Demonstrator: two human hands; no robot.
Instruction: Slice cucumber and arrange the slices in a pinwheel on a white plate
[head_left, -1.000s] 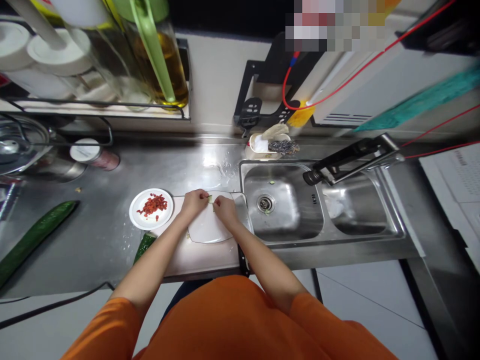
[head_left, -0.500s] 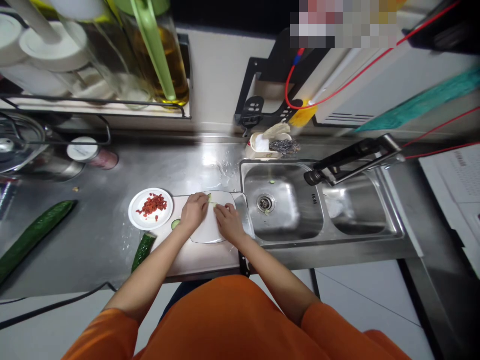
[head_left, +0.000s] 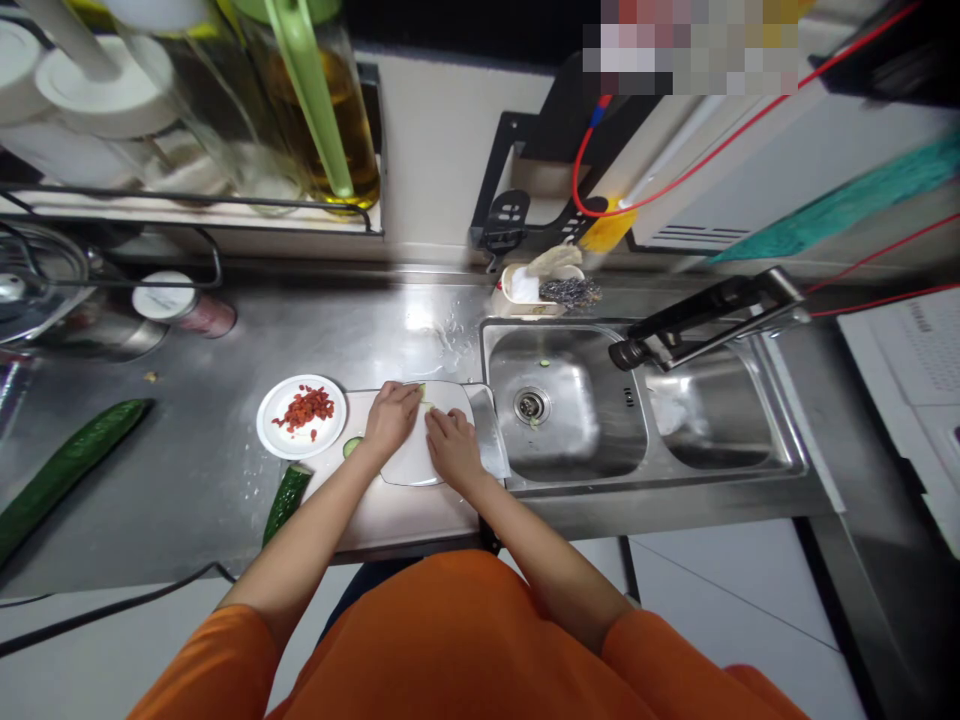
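Note:
My left hand (head_left: 390, 418) and my right hand (head_left: 450, 447) meet over the far edge of a white plate (head_left: 411, 468), which lies on a pale cutting board (head_left: 390, 515). The left fingers are curled and pinch a thin pale-green cucumber slice (head_left: 422, 390). The right fingertips are pressed together just beside it, and what they hold is too small to name. A loose cucumber slice (head_left: 351, 447) lies on the board left of my left wrist. A cut cucumber piece (head_left: 287, 497) rests at the board's left edge.
A small white plate of chopped red bits (head_left: 301, 415) stands left of the board. A whole cucumber (head_left: 67, 470) lies far left on the steel counter. A cleaver blade (head_left: 491, 435) lies between plate and double sink (head_left: 570, 400). A black faucet (head_left: 705, 320) reaches over the sink.
My right hand has drawn back a little toward me onto the plate. The left hand stays at the plate's far edge. A cucumber slice beside the left wrist has come into view.

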